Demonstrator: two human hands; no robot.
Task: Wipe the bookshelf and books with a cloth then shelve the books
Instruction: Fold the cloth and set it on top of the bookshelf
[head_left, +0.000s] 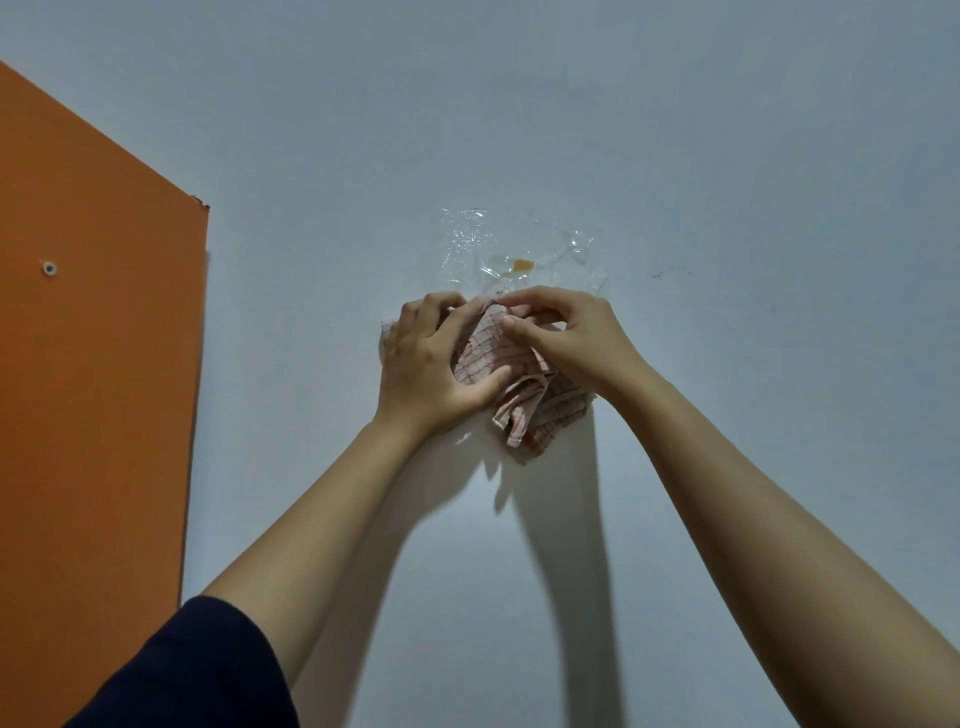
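Note:
A checked red-and-white cloth (524, 395) hangs bunched against a pale wall, just below a patch of clear plastic tape (514, 249) with a small brown stain. My left hand (436, 358) grips the cloth's left side, thumb across the fabric. My right hand (566, 332) pinches the cloth's upper edge between thumb and fingers. Both arms reach upward. No books are in view.
An orange panel (98, 364), the side of a piece of furniture, stands at the left with a small round screw fitting (49, 268). The plain pale wall (727, 156) fills the remainder of the view. A dark sleeve (197, 670) covers my left upper arm.

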